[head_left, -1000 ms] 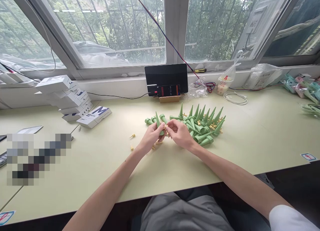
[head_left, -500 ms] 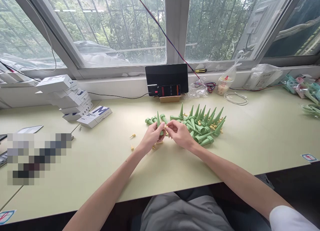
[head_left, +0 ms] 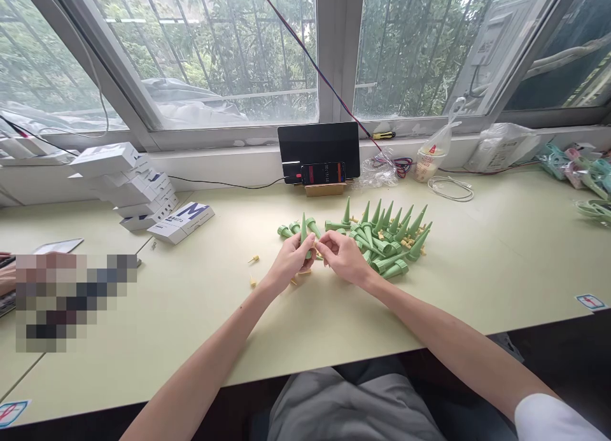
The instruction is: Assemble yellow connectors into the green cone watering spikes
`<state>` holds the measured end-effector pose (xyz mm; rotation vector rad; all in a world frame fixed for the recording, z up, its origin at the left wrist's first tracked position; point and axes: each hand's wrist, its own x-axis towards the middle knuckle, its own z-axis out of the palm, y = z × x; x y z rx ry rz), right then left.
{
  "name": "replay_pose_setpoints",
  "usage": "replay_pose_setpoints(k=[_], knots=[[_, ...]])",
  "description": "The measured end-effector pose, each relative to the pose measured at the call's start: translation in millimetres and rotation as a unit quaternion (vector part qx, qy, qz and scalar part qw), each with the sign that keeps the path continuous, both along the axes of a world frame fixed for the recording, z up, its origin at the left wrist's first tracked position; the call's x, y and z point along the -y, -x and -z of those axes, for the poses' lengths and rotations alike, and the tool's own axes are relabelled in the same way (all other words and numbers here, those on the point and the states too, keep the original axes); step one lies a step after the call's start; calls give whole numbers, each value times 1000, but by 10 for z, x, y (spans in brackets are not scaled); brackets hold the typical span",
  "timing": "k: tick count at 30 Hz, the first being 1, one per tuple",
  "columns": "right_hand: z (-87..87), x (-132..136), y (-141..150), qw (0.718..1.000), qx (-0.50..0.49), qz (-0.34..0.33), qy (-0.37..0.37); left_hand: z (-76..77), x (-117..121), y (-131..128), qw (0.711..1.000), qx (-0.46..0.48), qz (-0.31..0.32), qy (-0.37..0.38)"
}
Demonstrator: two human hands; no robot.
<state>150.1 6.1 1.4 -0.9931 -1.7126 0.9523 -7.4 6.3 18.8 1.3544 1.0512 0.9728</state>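
My left hand [head_left: 289, 260] is closed around a green plastic plant watering spike [head_left: 303, 228], its pointed tip upward. Close against it, my right hand [head_left: 344, 258] pinches at the spike's side, and a bit of a small yellow plastic piece shows between the fingertips; most of it is hidden. Behind the left hand lie a few more green spikes [head_left: 312, 226]. To the right spreads a pile of green spikes [head_left: 382, 247], some standing on their wide ends, with yellow pieces among them. Loose yellow pieces [head_left: 253, 259] lie left of my left hand.
A phone [head_left: 323, 174] leans against a dark tablet [head_left: 317, 145] at the back. White boxes [head_left: 138, 186] are stacked on the left, and one box [head_left: 181, 223] lies flat. Bagged cup [head_left: 428, 161] and white cable [head_left: 451, 189] sit back right. Another person's hand [head_left: 6, 277] is at far left.
Another person's hand has come into view at the far left edge. Both of my hands stay almost where they were, with the spike upright in the left one.
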Motion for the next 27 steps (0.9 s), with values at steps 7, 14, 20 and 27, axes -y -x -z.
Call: replay_pose_setpoints(k=[7,14,20,27], knots=[[-27,14,2,1000,17,-1,7,7,-7,-3,1000,2,0,1],[-38,24,3,999,36,3,4,6,11,2,1000,-9,-1,-4],[-6,6,3,999,44,5,-8,9,15,-2,1000,-12,-2,-7],[51,-21,15,998,57,14,-27,14,15,-18,1000,-10,-4,-7]])
